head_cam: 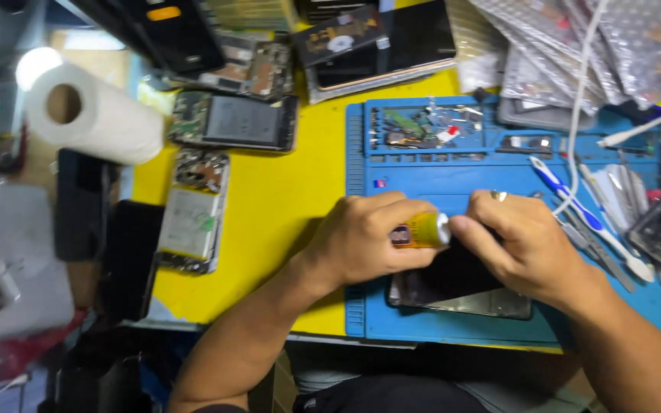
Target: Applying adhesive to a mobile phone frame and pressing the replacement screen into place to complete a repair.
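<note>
My left hand (365, 239) is closed around a small yellow glue tube (420, 232), held level above the blue work mat (437, 172). My right hand (518, 243), with a ring on one finger, pinches the tube's silvery cap end between thumb and fingertips. Below both hands a dark phone screen panel (460, 294) lies flat on the mat, partly hidden by my right hand.
Opened phones (193, 222) (239, 122) lie on the yellow table. A white paper roll (89, 111) sits at the left. Tweezers and a blue-white tool (575, 206) lie right of the mat. Silver bags (575, 46) and a white cable (583, 99) crowd the back right.
</note>
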